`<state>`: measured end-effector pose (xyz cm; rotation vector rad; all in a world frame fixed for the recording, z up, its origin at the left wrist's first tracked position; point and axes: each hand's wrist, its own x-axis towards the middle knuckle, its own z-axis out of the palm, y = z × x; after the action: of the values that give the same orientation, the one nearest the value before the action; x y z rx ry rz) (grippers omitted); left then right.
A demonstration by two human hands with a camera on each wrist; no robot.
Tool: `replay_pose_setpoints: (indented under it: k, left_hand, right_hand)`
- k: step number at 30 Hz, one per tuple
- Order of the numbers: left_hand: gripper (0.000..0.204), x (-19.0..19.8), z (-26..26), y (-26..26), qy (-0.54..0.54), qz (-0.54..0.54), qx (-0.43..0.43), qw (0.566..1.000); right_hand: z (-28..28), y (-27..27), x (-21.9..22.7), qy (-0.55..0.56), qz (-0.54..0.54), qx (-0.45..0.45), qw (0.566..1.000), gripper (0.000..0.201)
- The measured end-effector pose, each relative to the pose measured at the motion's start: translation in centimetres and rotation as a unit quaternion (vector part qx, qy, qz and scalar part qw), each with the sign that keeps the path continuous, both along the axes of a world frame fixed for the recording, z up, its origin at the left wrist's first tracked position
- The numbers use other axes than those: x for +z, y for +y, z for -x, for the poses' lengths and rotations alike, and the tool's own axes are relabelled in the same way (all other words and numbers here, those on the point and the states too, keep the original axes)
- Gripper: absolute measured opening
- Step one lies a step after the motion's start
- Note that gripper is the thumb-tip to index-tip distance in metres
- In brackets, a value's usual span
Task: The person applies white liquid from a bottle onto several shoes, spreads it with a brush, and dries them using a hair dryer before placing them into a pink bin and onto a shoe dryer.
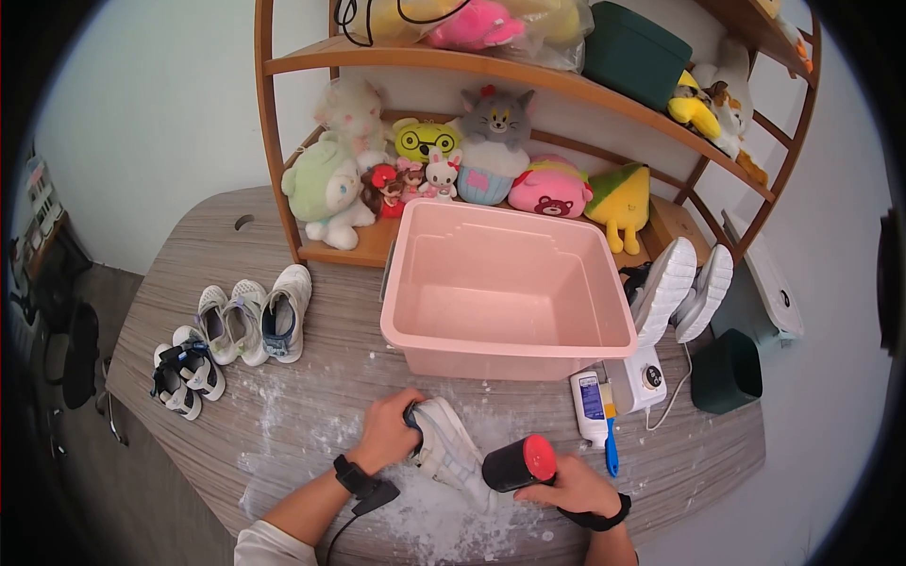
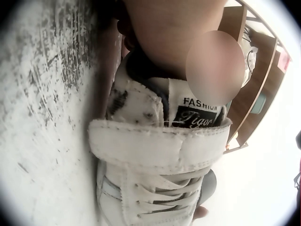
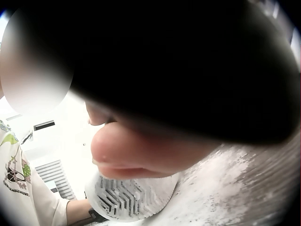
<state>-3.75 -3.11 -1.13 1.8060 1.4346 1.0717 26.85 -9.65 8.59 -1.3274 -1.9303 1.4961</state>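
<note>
A white sneaker (image 1: 445, 451) with a front strap and laces lies on the powder-dusted table. My left hand (image 1: 387, 434) grips it at the heel opening. In the left wrist view the sneaker (image 2: 155, 146) shows its strap and a lettered black label on the tongue. My right hand (image 1: 583, 491) holds a black cylinder (image 1: 505, 468) with a red end, close beside the toe. The right wrist view shows the patterned sole (image 3: 127, 200) beyond my thumb (image 3: 136, 150), while the dark cylinder (image 3: 188, 70) fills the upper part.
Behind the hands stands a pink tub (image 1: 505, 366). Several shoes (image 1: 243, 321) stand at left. To the right are a white bottle (image 1: 590, 407), a blue-handled brush (image 1: 612, 448), a white device (image 1: 642, 387), upturned white shoes (image 1: 665, 288) and a dark green bin (image 1: 727, 373). A toy-filled wooden shelf (image 1: 270, 141) rises behind.
</note>
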Motion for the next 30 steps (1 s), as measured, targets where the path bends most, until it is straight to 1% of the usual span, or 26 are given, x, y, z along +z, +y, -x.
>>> replay_pose_setpoints:
  k: [1,2,4,5,7,8,10,11,13,14,16,17,19,20,22,23,25,26,28,30]
  left_hand:
    - [0.033,0.0,0.0,0.1,0.006,-0.006,-0.001,1.0]
    - [0.033,0.0,0.0,0.1,0.007,-0.005,-0.002,1.0]
    - [0.034,0.2,0.2,0.2,0.028,-0.011,-0.019,0.999]
    - [0.034,0.4,0.2,0.3,0.028,-0.013,-0.017,0.999]
    - [0.034,0.7,0.3,0.2,0.001,-0.018,-0.039,0.999]
    - [0.034,0.5,0.4,0.2,0.001,-0.016,-0.037,0.999]
    - [0.034,0.0,0.5,0.1,-0.046,-0.015,-0.055,0.997]
    - [0.034,0.0,0.4,0.0,-0.047,-0.01,-0.053,0.997]
    - [0.032,0.2,0.1,0.1,-0.13,0.002,-0.041,0.991]
    - [0.032,0.1,0.2,0.1,-0.13,0.002,-0.041,0.991]
    - [0.029,-0.5,0.4,0.2,-0.16,0.05,-0.008,0.986]
    - [0.029,-0.4,0.4,0.3,-0.16,0.049,-0.007,0.986]
    - [0.027,-0.3,0.4,0.4,-0.173,0.059,0.038,0.982]
    - [0.027,-0.2,0.4,0.4,-0.173,0.061,0.039,0.982]
    - [0.026,-0.1,0.3,0.4,-0.187,0.052,0.037,0.98]
    - [0.026,-0.2,0.3,0.4,-0.187,0.053,0.037,0.98]
    - [0.028,-0.3,0.4,0.5,-0.168,0.055,0.042,0.983]
    - [0.028,-0.2,0.5,0.6,-0.169,0.051,0.043,0.983]
    - [0.03,-0.2,0.5,0.6,-0.135,0.019,0.035,0.99]
    - [0.032,-0.1,0.6,0.6,-0.139,0.035,0.033,0.989]
  right_hand:
    - [0.1,0.0,0.0,-0.026,-0.007,0.007,1.0,0.047]
    - [0.4,-0.1,-0.5,-0.025,-0.007,0.006,1.0,0.047]
    - [1.1,-0.4,-2.2,0.023,-0.109,-0.014,0.994,0.048]
    - [1.4,-0.5,-2.4,0.023,-0.111,-0.012,0.994,0.048]
    - [1.8,-0.6,-2.4,-0.026,-0.106,-0.026,0.994,0.05]
    - [1.9,-0.6,-2.3,-0.027,-0.104,-0.023,0.994,0.05]
    - [2.0,-0.8,-2.2,-0.048,-0.079,-0.028,0.995,0.049]
    - [2.1,-0.9,-2.3,-0.048,-0.074,-0.026,0.996,0.049]
    - [2.4,-1.0,-2.3,-0.06,-0.112,-0.051,0.991,0.054]
    - [2.6,-0.9,-2.4,-0.059,-0.113,-0.05,0.991,0.054]
    - [2.7,-0.9,-2.6,-0.025,-0.175,-0.084,0.981,0.057]
    - [2.7,-0.8,-2.7,-0.024,-0.176,-0.083,0.981,0.057]
    - [2.7,-1.0,-2.8,-0.014,-0.137,-0.074,0.988,0.055]
    - [2.7,-1.0,-2.8,-0.014,-0.134,-0.074,0.988,0.055]
    - [2.7,-1.1,-2.5,0.037,-0.115,-0.068,0.99,0.047]
    - [2.4,-1.1,-2.5,0.037,-0.115,-0.069,0.99,0.047]
    - [1.7,-0.7,-2.4,0.037,-0.107,-0.03,0.993,0.051]
    - [1.8,-0.7,-2.2,0.038,-0.11,-0.028,0.993,0.051]
    - [2.2,-0.7,-1.6,0.136,-0.043,-0.061,0.988,0.06]
    - [2.3,-0.8,-1.6,0.134,-0.057,-0.068,0.987,0.06]
